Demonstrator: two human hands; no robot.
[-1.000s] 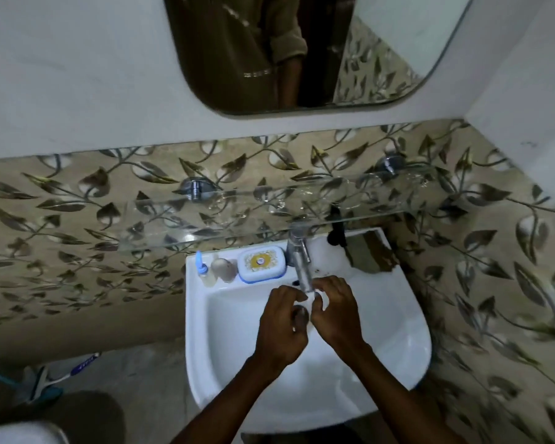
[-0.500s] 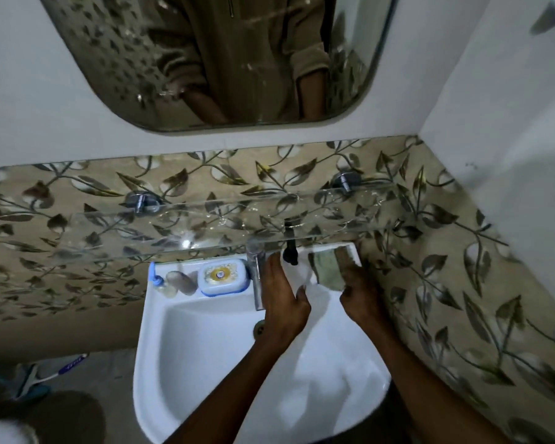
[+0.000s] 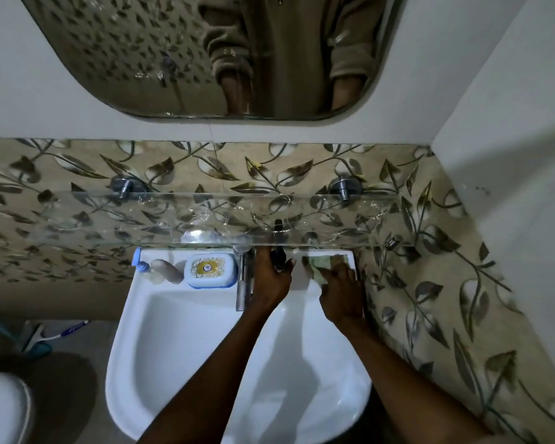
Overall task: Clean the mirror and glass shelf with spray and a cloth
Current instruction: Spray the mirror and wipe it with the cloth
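The mirror [image 3: 141, 49] hangs on the wall at the top, reflecting a person's sleeves. Below it the clear glass shelf [image 3: 180, 219] runs across on two metal pegs. Under the shelf, at the back rim of the white sink [image 3: 180, 331], my left hand [image 3: 269, 280] is closed around a dark spray bottle [image 3: 278, 259] whose black nozzle shows through the glass. My right hand [image 3: 340, 293] presses on a greenish cloth [image 3: 321, 264] lying at the sink's back right corner; I cannot tell whether the fingers grip it.
A metal tap [image 3: 242, 277] stands just left of my left hand. A blue-and-white soap box [image 3: 209, 270], a brownish soap piece [image 3: 165, 270] and a small blue-capped bottle [image 3: 140, 261] line the sink's back left. A toilet lid [image 3: 0, 408] and a brush [image 3: 58, 331] are at lower left.
Both hands left the tap's spout and reached to the sink's back rim. The left hand closed on the spray bottle, the right settled onto the cloth. The camera tilted up toward the mirror.
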